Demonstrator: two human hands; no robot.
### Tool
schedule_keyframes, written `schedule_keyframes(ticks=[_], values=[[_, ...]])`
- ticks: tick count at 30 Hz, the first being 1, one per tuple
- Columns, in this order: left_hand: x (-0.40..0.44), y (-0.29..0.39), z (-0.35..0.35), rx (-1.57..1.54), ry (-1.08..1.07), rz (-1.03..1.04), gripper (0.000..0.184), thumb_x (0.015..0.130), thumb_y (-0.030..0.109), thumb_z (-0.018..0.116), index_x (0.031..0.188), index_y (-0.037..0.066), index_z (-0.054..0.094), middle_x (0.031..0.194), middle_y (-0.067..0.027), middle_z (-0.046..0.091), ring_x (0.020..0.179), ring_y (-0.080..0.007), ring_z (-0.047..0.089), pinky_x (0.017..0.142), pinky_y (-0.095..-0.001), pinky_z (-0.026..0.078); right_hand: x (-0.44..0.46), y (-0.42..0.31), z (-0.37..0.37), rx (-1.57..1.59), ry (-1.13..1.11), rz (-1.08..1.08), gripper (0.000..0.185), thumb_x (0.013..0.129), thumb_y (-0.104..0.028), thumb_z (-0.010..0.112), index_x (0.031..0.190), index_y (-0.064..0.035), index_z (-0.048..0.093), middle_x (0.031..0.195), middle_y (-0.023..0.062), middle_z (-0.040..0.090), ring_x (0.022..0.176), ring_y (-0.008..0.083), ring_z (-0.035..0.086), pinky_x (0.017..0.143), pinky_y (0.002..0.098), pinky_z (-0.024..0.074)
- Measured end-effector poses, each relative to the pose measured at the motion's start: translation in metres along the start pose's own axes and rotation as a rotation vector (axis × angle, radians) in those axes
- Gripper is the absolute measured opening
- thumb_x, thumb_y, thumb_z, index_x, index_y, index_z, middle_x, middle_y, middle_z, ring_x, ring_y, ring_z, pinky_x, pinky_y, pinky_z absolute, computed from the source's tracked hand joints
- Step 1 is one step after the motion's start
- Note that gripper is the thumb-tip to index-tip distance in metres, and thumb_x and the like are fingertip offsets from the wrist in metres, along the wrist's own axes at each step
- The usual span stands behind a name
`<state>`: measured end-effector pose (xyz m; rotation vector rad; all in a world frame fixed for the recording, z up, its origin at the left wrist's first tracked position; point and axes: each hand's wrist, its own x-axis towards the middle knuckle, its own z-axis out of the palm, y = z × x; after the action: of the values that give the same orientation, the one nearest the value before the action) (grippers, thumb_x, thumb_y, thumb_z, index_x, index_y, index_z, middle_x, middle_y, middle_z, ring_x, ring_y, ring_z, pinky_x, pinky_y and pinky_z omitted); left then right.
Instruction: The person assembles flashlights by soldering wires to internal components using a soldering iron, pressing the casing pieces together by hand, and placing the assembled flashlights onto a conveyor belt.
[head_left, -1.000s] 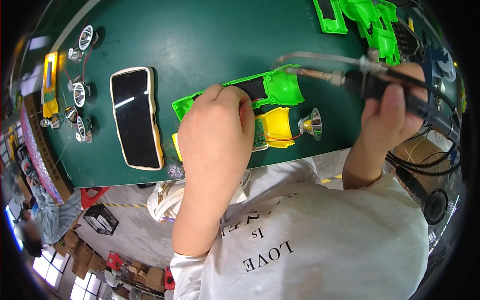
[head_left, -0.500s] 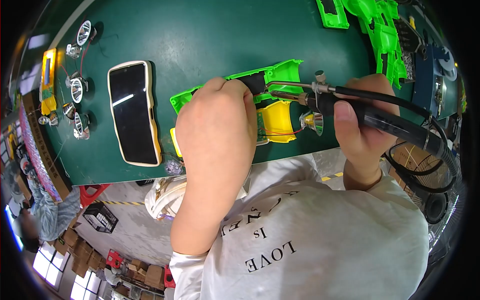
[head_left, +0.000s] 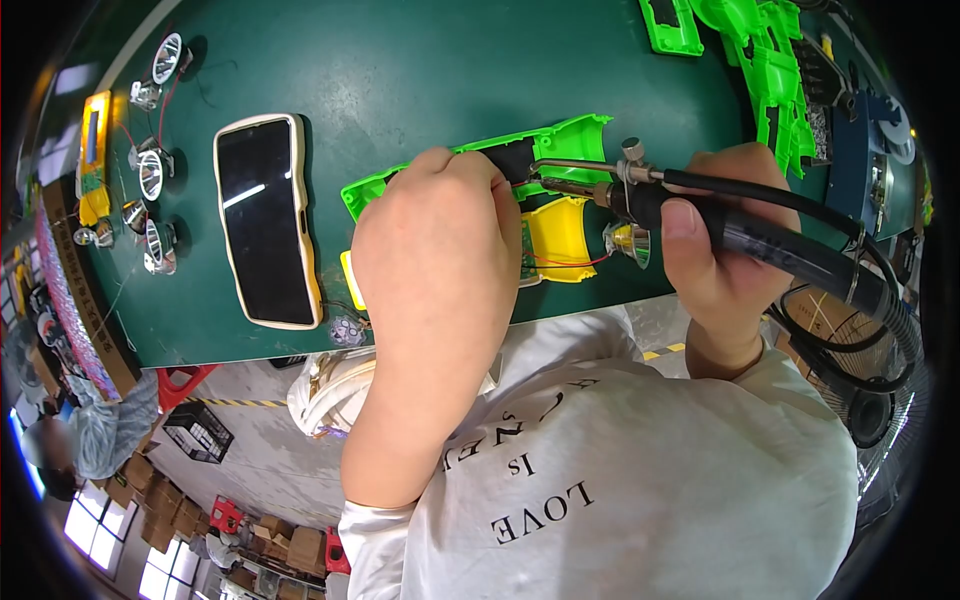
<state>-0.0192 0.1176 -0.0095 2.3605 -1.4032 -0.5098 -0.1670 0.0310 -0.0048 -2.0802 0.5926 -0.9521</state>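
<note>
Right hand clasping my black tubular soldering iron, left hand grip hidden, I seem mid-soldering, the curved green plastic shell unclosed.

A single head-worn camera looks steeply down and forward from above the wearer's chest. The white shirt, its lettering upside down, fills the lower middle. Above it, at close range, come the left hand and right hand, near the centre, then the green tabletop, its near edge slanting up to the right. The very wide lens bends the outer parts, darkens the corners, and takes in small, distant windows at lower left.
</note>
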Motion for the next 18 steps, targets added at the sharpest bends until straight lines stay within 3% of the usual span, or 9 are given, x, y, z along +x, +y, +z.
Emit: schedule_keyframes(ticks=[5,7,18], values=[[-0.0003,-0.0002,0.0004,-0.014,0.011,0.007,0.006,0.069,0.007,0.059,0.068,0.001,0.059,0.067,-0.0118,0.055,0.061,-0.0271,0.055,0.056,-0.0348,0.044,-0.0018,-0.0009,0.0028,0.059,0.068,0.014,0.016,0.071,-0.006,0.067,0.075,0.0011,0.053,0.071,0.0117,0.055,0.057,0.0159,0.051,0.047,0.0243,0.0394],[-0.0004,-0.0002,0.0008,-0.022,0.017,0.015,0.008,0.069,0.008,0.057,0.064,0.001,0.058,0.065,-0.0119,0.053,0.061,-0.0278,0.055,0.056,-0.0366,0.044,-0.0014,-0.0023,0.0007,-0.015,-0.011,0.038,0.019,0.071,-0.012,0.062,0.077,0.0026,0.052,0.071,0.0057,0.050,0.061,0.0101,0.044,0.055,0.0211,0.0350],[-0.0005,-0.0002,0.0022,-0.012,0.031,0.025,0.009,0.069,0.007,0.057,0.064,0.000,0.058,0.064,-0.0122,0.053,0.059,-0.0278,0.055,0.055,-0.0364,0.044,-0.0016,-0.0008,0.0007,-0.021,-0.006,0.009,0.018,0.070,-0.009,0.061,0.078,0.0028,0.052,0.072,0.0062,0.051,0.061,0.0098,0.044,0.055,0.0208,0.0349]])
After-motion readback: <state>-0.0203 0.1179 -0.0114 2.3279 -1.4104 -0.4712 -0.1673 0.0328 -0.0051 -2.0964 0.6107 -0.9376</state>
